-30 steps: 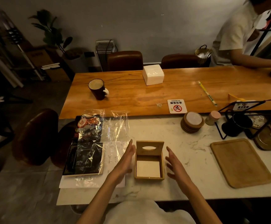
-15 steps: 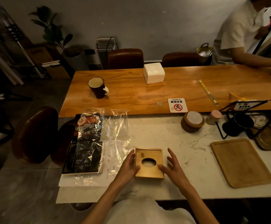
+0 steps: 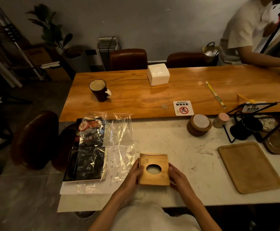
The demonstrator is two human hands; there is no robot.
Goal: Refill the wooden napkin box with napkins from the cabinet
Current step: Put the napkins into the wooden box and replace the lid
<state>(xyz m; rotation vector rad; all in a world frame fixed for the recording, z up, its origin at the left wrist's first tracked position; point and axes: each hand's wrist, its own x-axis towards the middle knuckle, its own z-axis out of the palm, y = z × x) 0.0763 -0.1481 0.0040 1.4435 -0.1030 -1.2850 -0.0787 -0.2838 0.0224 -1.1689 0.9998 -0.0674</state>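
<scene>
The wooden napkin box [image 3: 154, 169] sits lid-down and closed on the near edge of the marble counter [image 3: 177, 144], right in front of me; through the oval slot [image 3: 153, 169] I see something pale, which I judge to be napkins, though how full it is I cannot tell. It lies directly between my hands, its longer side running away from me; my left hand [image 3: 132, 174] touches its left wall and my right hand [image 3: 177, 176] its right wall, fingers extended and pressed flat against the sides rather than curled, so I read this as a light two-sided hold; neither hand is nearer than the other. Just left of the box, crumpled clear plastic wrap [image 3: 116, 140] lies over a paper sheet and a dark menu [image 3: 86, 164]. Well to the right rests an empty wooden tray [image 3: 249, 167]; beyond, on the wooden table [image 3: 136, 97], a wrapped white napkin pack [image 3: 158, 74] and a dark mug [image 3: 99, 90].
</scene>
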